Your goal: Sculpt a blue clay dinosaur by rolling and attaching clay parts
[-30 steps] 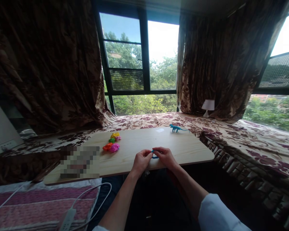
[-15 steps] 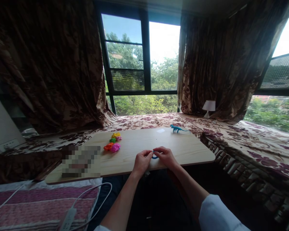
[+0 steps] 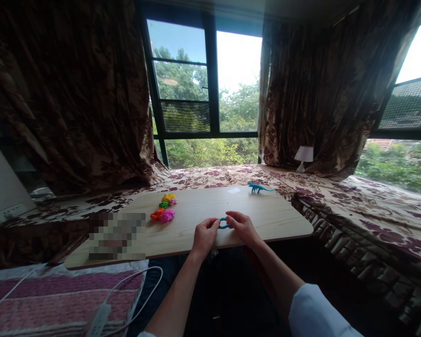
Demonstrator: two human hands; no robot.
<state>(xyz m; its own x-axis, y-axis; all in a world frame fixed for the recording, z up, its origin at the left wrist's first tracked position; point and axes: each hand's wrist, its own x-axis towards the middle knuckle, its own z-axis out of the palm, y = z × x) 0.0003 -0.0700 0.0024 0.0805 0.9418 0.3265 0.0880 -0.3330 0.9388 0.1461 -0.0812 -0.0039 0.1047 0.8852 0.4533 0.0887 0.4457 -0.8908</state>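
A small blue ring (image 3: 225,227), which looks like rolled modelling clay, is held between my two hands just above the near part of the wooden board (image 3: 196,206). My left hand (image 3: 205,237) pinches its left side between thumb and forefinger. On the other side, my right hand (image 3: 244,229) has its fingertips closed on the ring's right edge. Past my right hand stands a blue lizard-like figure (image 3: 256,187) with a long tail. To the left sit lumps of clay: yellow (image 3: 169,197), green (image 3: 163,205), orange (image 3: 157,214) and magenta (image 3: 167,216), with a small pink piece (image 3: 173,202).
A blurred-out item (image 3: 117,236) lies on the board's left end. A white power strip (image 3: 100,319) with a cable rests on the striped cloth (image 3: 56,299) at lower left. A small lamp (image 3: 304,154) stands on the flowered cover (image 3: 354,206) by the window.
My fingertips, which met at the top of the blue piece, have moved apart. The right fingers shifted right and up, and the closed ring now shows between my hands.
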